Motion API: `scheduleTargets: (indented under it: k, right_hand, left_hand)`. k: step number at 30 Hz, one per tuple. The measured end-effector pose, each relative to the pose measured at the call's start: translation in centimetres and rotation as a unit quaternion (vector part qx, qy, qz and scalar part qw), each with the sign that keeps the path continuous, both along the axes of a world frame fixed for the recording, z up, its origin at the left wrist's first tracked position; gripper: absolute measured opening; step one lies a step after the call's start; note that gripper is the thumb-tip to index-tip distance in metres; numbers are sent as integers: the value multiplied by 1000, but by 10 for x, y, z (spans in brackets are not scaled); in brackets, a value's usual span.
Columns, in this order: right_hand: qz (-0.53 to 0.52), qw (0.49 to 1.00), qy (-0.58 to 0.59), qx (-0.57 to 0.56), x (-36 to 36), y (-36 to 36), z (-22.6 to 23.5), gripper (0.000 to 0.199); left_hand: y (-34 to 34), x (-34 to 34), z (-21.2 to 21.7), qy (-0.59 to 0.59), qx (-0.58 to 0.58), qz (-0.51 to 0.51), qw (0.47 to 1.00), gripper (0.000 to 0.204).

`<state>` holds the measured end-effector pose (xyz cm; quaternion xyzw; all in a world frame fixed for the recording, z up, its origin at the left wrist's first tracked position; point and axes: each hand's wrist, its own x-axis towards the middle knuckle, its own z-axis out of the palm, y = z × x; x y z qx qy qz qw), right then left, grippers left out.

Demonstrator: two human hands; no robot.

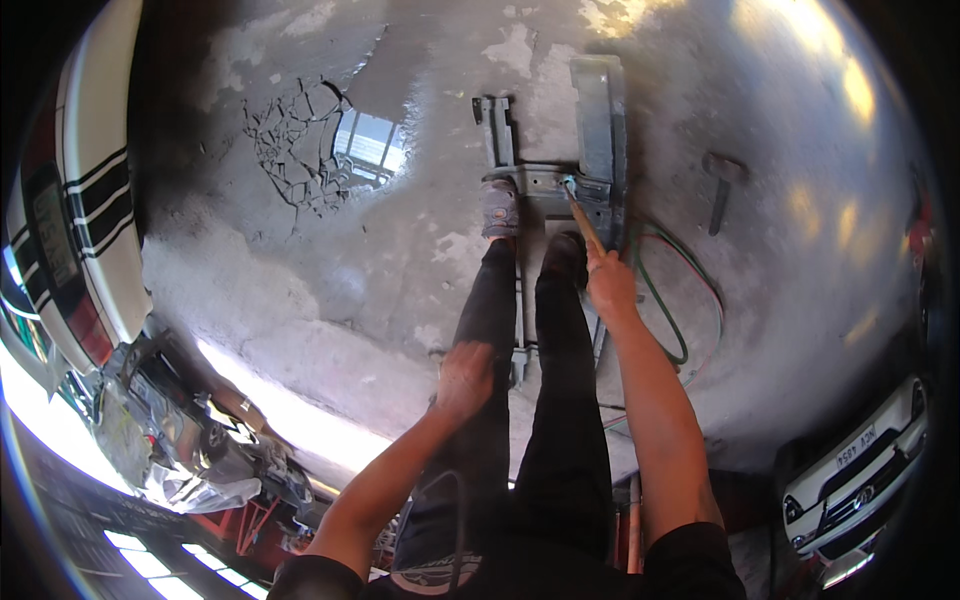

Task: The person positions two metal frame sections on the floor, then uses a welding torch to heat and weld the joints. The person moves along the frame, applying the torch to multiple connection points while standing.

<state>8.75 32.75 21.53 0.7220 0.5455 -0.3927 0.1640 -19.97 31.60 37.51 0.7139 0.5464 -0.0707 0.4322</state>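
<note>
My right hand is closed around the wooden handle of a hammer. The hammer's small, bright head meets or hovers just over a crosspiece of a grey metal vehicle frame part on the floor; contact is hard to judge. My left hand rests at my left knee, its fingers blurred and partly turned from view. My left shoe stands on or against the frame's crosspiece, and my right shoe is beside the handle. My legs hide some of the frame's lower part.
A second, heavier hammer lies on the concrete floor to the right. Green and red hoses loop near the frame. Cracked concrete is at upper left. A striped white vehicle, scrap parts and another white vehicle stand around.
</note>
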Motion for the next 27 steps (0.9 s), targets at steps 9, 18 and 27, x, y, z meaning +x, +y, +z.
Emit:
scheduleTargets:
  k: [9,18,27]
  right_hand:
    - [29,999,-17,-23,0,23,15,51]
    - [129,991,-29,5,8,70,17,43]
    - [209,977,-42,3,20,97,26,50]
  left_hand:
    - [50,-14,-39,42,-67,-92,993,13]
    - [77,-21,-45,62,-106,-116,986,13]
    - [66,-24,-55,42,-99,-69,992,12]
